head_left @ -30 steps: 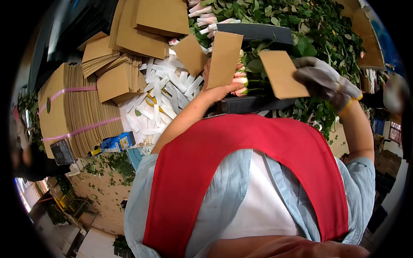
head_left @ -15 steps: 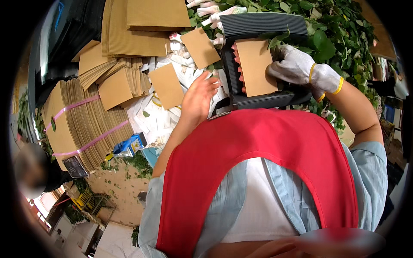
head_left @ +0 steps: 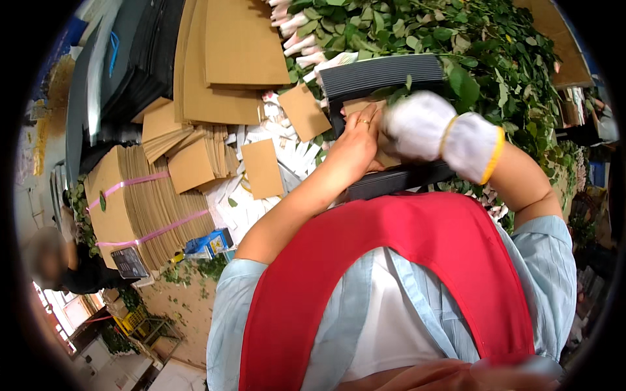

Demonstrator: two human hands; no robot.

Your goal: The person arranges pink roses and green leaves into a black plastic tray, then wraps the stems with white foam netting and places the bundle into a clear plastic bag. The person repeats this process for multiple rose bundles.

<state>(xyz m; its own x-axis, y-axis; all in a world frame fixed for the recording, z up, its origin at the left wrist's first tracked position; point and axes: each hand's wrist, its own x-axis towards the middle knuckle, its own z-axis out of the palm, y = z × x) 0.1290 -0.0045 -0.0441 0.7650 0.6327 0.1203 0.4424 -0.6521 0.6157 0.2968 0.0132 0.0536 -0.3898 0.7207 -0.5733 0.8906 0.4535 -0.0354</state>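
Observation:
My bare left hand (head_left: 357,142), with a ring on one finger, presses its fingers over the left part of a tan cardboard piece (head_left: 390,159). That piece lies inside a black corrugated holder (head_left: 385,73) with raised far and near walls. At the piece's right side is my right hand (head_left: 420,127), in a white glove with yellow trim. Motion smears the glove, and its fingers cannot be made out. Both hands cover most of the cardboard and whatever lies under it. A green leafy stem end shows beside the glove.
Leafy stems (head_left: 502,85) are heaped beyond and to the right. Two loose cardboard pieces, one tan card (head_left: 262,169) nearest, lie left of the holder on white scraps. Farther left are a strapped cardboard stack (head_left: 147,202), large cardboard sheets (head_left: 244,45) and a blue box (head_left: 215,242). Another person (head_left: 81,260) stands far left.
My left hand has moved right, from beside the holder onto the cardboard piece. The pink flower heads along its left edge are now covered. My gloved right hand has shifted slightly left and down.

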